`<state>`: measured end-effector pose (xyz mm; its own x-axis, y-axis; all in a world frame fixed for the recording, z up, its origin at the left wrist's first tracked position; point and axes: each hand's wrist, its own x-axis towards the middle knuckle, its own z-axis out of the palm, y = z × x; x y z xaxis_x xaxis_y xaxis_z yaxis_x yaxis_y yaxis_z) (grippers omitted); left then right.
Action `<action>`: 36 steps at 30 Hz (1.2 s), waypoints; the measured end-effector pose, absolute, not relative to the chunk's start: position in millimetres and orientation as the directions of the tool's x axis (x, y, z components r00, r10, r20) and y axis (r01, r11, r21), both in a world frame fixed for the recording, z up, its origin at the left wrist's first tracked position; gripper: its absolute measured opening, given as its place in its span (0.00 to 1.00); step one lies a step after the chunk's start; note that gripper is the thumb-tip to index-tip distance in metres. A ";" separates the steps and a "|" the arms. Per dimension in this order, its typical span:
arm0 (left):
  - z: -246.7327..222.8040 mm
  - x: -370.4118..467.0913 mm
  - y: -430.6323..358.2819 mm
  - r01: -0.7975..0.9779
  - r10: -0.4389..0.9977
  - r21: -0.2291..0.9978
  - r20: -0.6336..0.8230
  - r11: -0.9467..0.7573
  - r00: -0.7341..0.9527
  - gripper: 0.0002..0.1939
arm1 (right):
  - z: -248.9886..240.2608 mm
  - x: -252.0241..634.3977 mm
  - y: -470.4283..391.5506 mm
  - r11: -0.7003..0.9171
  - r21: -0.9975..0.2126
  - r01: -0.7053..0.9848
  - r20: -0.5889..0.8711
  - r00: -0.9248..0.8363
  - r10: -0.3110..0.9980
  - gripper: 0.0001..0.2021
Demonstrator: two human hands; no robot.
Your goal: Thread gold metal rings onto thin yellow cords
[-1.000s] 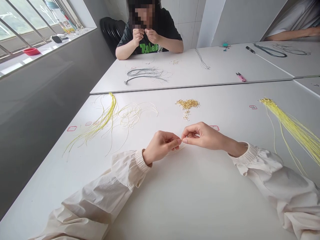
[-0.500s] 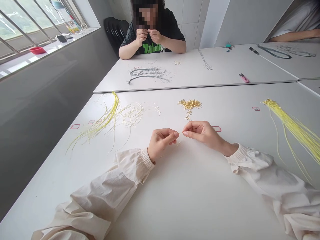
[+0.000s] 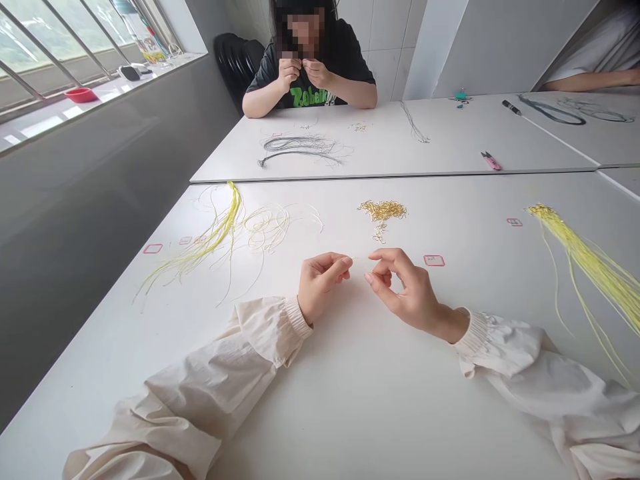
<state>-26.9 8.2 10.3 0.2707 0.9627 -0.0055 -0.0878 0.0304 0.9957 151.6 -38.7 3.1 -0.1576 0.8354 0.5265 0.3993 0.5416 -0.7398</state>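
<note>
Thumb and forefinger of my left hand [image 3: 324, 281] pinch a thin pale thread [image 3: 359, 259], whose end juts toward the right. Just across from it my right hand [image 3: 406, 288] has thumb and forefinger apart, and I see nothing between them. Beyond both hands lies a pile of small gold hooks [image 3: 384, 211], with a few loose ones trailing toward me. A bundle of yellow threads [image 3: 231, 212] and loose pale threads [image 3: 267, 223] are to the left. Another yellow thread bundle [image 3: 580, 243], with gold bits at its top, lies on the right.
Across the white table [image 3: 350, 400], a person in a dark shirt [image 3: 310, 73] holds something tiny. Dark threads [image 3: 297, 145] and pink thread snips [image 3: 491, 161] lie on the far table. At far right another person's arm [image 3: 590, 80] rests. A red dish [image 3: 81, 95] sits on the windowsill.
My right thumb and forefinger have parted from their pinch, and that hand has dropped slightly toward me. My left hand keeps its pinch on the thread. The view has shifted a little.
</note>
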 end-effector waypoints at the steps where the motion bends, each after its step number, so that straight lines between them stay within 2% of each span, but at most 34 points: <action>1: 10.5 -26.6 7.2 -0.059 0.962 0.998 0.005 0.011 0.272 0.13 | 3.0 152.0 -37.8 0.602 -0.666 0.440 0.593 -0.177 0.785 0.13; 3: 10.5 -26.1 5.7 -0.021 0.960 1.000 0.018 -0.012 0.279 0.13 | 4.4 153.6 -35.1 0.670 -0.544 0.506 0.660 -0.235 0.714 0.11; 5: 10.0 -25.6 4.9 0.009 0.960 1.000 0.016 -0.020 0.279 0.13 | 8.4 155.8 -32.5 0.675 -0.512 0.530 0.646 -0.281 0.710 0.09; 9: 7.5 -24.7 3.7 0.089 0.951 0.995 0.015 -0.045 0.309 0.14 | 21.6 161.0 -30.3 0.604 -0.637 0.479 0.509 -0.327 0.796 0.07; 14: 5.1 -24.5 -0.2 0.141 0.887 0.980 0.062 -0.141 0.457 0.15 | 31.7 166.5 -26.6 0.303 -0.843 0.445 0.200 -0.263 0.944 0.05; 18: 4.5 -25.5 -1.8 0.118 0.859 0.978 0.092 -0.173 0.504 0.15 | 32.4 171.1 -18.5 0.096 -0.924 0.370 0.001 -0.249 0.968 0.08; 23: 5.1 -26.5 -1.2 0.033 0.861 0.991 0.096 -0.129 0.499 0.15 | 31.8 176.5 -11.4 0.001 -0.967 0.254 -0.079 -0.307 0.949 0.08; 28: 9.3 -25.4 -0.4 0.006 0.921 0.998 0.062 -0.069 0.385 0.14 | 25.0 167.7 -18.4 0.062 -0.984 0.168 0.014 -0.272 0.962 0.07; 31: 11.3 -24.6 1.4 -0.014 0.949 0.999 0.048 -0.046 0.312 0.13 | 16.4 158.4 -27.1 0.227 -0.938 0.261 0.181 -0.191 0.965 0.05; 33: 11.4 -24.3 2.7 -0.026 0.956 0.999 0.029 -0.023 0.293 0.13 | 10.1 155.0 -31.3 0.409 -0.831 0.378 0.362 -0.192 0.912 0.05; 36: 9.8 -24.0 4.1 -0.049 0.957 0.999 0.004 0.011 0.291 0.14 | 3.1 155.6 -32.5 0.670 -0.518 0.532 0.612 -0.317 0.725 0.08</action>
<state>-24.0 4.1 9.8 0.2907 0.9568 0.0036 -0.0491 0.0112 0.9987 155.6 -32.5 3.1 -0.3169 0.7245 0.6121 0.5316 0.6701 -0.5180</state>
